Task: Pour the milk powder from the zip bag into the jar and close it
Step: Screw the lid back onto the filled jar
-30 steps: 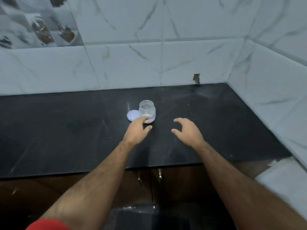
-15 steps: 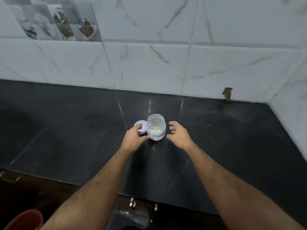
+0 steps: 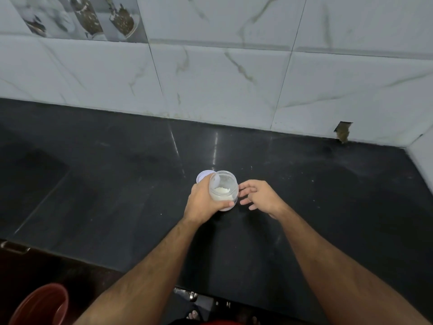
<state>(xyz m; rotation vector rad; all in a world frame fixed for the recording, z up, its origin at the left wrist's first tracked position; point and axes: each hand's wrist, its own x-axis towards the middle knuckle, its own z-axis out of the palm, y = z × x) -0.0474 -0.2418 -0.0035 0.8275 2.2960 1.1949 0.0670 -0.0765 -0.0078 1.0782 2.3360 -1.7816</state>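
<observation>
A small clear jar [image 3: 223, 188] with white powder in its bottom stands uncapped on the black counter [image 3: 117, 195]. My left hand [image 3: 203, 200] wraps around its left and front side, thumb across the front. Its pale lilac lid [image 3: 203, 177] lies flat on the counter just behind and left of the jar, partly hidden by my left hand. My right hand [image 3: 260, 195] hovers at the jar's right side with fingers spread, fingertips close to the glass, holding nothing. No zip bag is in view.
White marble-look tiled wall [image 3: 210, 78] runs along the back and meets a side wall at the far right. The counter's front edge lies below my forearms. A red bucket [image 3: 39, 303] sits on the floor at lower left.
My left hand has closed around the jar, which it only neared before. My right hand has come up beside the jar. The camera has moved closer and tilted down.
</observation>
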